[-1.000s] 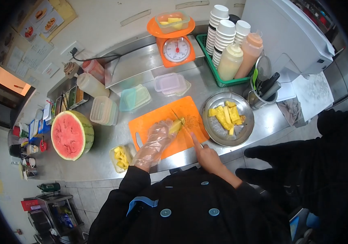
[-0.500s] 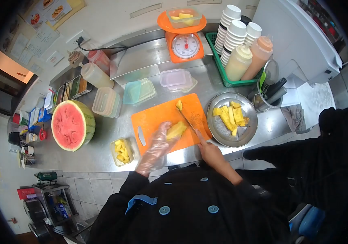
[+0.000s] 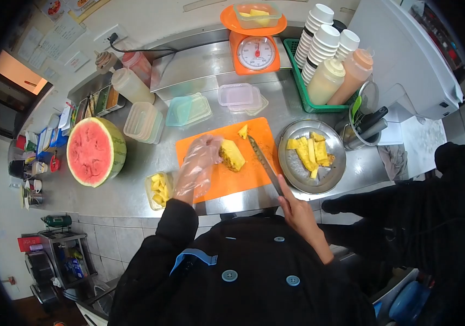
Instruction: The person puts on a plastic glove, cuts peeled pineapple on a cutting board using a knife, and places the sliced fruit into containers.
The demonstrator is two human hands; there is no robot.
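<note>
My left hand [image 3: 202, 157], in a clear plastic glove, grips the left end of a pineapple chunk [image 3: 233, 156] on the orange cutting board [image 3: 210, 187]. Brown rind shows along the chunk's lower edge. In my right hand [image 3: 298, 213], which is bare, is the handle of a knife [image 3: 265, 163]. Its blade points up and left over the board, apart from the chunk. A small pineapple piece [image 3: 243, 131] lies by the knife tip. To the right, a round metal plate [image 3: 292, 176] bears several pineapple pieces. At the left, a plastic tub [image 3: 150, 193] contains cut pineapple.
Half a watermelon [image 3: 92, 152] stands at the left of the steel counter. Behind the board are stacked tubs [image 3: 141, 124], lids [image 3: 238, 96] and an orange scale [image 3: 255, 54] with a tub on top. A green basket [image 3: 319, 107] of cups and bottles sits at the back right.
The knife has swung down to the right, away from the pineapple chunk. My left hand has turned the chunk, so its rind side now shows. The whole view has shifted slightly.
</note>
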